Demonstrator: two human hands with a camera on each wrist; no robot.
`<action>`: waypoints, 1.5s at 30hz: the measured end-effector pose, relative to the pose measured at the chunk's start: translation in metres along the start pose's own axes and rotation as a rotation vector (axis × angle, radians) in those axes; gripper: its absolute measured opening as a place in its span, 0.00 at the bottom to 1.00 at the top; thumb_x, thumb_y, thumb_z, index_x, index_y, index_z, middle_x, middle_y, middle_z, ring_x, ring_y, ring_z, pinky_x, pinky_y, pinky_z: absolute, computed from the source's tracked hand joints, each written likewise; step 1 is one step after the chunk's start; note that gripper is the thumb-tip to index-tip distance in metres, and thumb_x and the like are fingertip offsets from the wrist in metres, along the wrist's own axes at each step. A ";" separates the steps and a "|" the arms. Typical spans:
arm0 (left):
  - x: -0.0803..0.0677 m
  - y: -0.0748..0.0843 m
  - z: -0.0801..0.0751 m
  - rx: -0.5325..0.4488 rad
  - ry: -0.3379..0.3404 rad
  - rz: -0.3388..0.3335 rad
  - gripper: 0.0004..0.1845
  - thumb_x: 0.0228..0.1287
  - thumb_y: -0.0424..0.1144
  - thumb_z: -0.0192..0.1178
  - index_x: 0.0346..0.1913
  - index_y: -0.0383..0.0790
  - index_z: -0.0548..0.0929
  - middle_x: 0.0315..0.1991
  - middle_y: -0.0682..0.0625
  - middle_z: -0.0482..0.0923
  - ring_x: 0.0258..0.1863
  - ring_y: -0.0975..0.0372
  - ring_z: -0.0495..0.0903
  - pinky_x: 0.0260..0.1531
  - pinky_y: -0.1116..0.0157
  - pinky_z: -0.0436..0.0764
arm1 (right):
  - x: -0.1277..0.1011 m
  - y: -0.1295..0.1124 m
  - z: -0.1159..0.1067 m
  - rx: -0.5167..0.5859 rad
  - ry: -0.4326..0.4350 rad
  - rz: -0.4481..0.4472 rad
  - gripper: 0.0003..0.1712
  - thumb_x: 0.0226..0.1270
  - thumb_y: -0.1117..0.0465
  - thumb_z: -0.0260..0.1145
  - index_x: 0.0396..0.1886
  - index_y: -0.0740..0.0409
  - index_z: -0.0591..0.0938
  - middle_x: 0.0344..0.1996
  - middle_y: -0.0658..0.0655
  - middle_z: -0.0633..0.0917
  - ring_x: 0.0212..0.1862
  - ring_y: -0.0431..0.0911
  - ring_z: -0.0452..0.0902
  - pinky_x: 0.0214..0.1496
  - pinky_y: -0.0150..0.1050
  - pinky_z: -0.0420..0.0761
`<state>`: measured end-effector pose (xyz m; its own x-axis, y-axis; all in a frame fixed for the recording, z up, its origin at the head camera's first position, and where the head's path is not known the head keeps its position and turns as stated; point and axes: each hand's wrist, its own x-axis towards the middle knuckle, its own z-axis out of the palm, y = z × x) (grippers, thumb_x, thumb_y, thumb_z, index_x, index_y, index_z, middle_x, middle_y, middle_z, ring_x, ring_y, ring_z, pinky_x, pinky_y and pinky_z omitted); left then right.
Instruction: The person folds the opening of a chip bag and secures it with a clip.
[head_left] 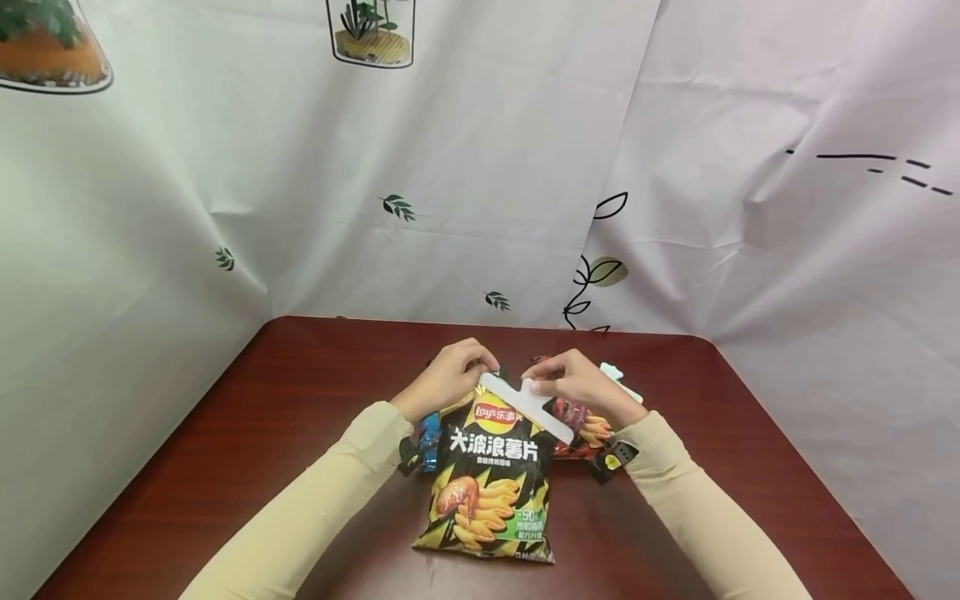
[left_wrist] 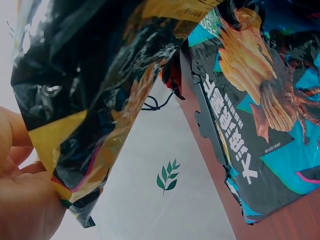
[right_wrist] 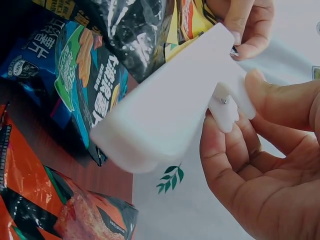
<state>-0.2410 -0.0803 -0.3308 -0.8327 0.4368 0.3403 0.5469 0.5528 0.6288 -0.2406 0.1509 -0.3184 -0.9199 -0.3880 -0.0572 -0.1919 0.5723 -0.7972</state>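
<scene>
A black and yellow Lay's chip bag (head_left: 487,479) lies on the dark red table (head_left: 225,467), its top lifted. My left hand (head_left: 450,375) pinches the bag's top corner (left_wrist: 55,165). My right hand (head_left: 570,379) pinches a long white sealing clip (head_left: 525,406) at its hinged end (right_wrist: 227,107), the clip lying across the bag's top. The left hand's fingertips (right_wrist: 247,30) show above the clip in the right wrist view.
More snack bags lie behind the front one: a blue and black bag (left_wrist: 255,130) at the left, an orange-red bag (right_wrist: 35,190) at the right. Another white clip (head_left: 622,383) sits behind my right hand. A leaf-printed white curtain (head_left: 450,183) encloses the table.
</scene>
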 end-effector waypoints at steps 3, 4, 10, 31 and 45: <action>-0.001 0.000 -0.001 -0.018 -0.024 -0.038 0.09 0.69 0.30 0.54 0.40 0.41 0.85 0.39 0.50 0.78 0.36 0.62 0.75 0.39 0.64 0.77 | 0.000 0.001 0.001 0.020 -0.015 -0.002 0.13 0.65 0.66 0.64 0.47 0.67 0.85 0.38 0.60 0.87 0.35 0.44 0.82 0.43 0.48 0.82; -0.001 0.000 -0.001 -0.023 -0.032 -0.050 0.09 0.69 0.31 0.54 0.41 0.42 0.85 0.40 0.50 0.78 0.36 0.62 0.75 0.40 0.64 0.77 | 0.000 0.002 0.002 0.027 -0.022 -0.001 0.14 0.65 0.66 0.64 0.47 0.67 0.85 0.37 0.60 0.87 0.36 0.45 0.82 0.43 0.48 0.82; -0.003 0.000 0.000 -0.037 -0.054 -0.073 0.07 0.68 0.34 0.57 0.43 0.41 0.85 0.40 0.51 0.79 0.39 0.61 0.76 0.41 0.63 0.79 | 0.001 0.005 0.003 0.029 -0.049 0.013 0.17 0.66 0.62 0.63 0.51 0.67 0.83 0.39 0.59 0.87 0.38 0.45 0.83 0.46 0.50 0.82; -0.011 -0.002 0.000 -0.051 -0.074 -0.128 0.09 0.68 0.36 0.57 0.47 0.42 0.83 0.45 0.50 0.81 0.44 0.60 0.80 0.43 0.62 0.81 | -0.001 0.007 0.009 0.112 -0.085 0.060 0.16 0.68 0.59 0.61 0.51 0.63 0.83 0.39 0.58 0.86 0.37 0.45 0.83 0.46 0.52 0.81; -0.013 -0.007 0.001 -0.034 -0.012 -0.129 0.09 0.67 0.36 0.58 0.46 0.40 0.84 0.46 0.49 0.81 0.44 0.59 0.80 0.46 0.58 0.81 | -0.003 0.008 0.006 0.214 -0.132 0.037 0.19 0.71 0.60 0.59 0.55 0.67 0.79 0.46 0.63 0.83 0.40 0.46 0.83 0.42 0.45 0.84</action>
<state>-0.2336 -0.0891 -0.3402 -0.8949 0.3720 0.2465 0.4315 0.5807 0.6903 -0.2373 0.1526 -0.3285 -0.8698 -0.4684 -0.1554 -0.0689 0.4271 -0.9016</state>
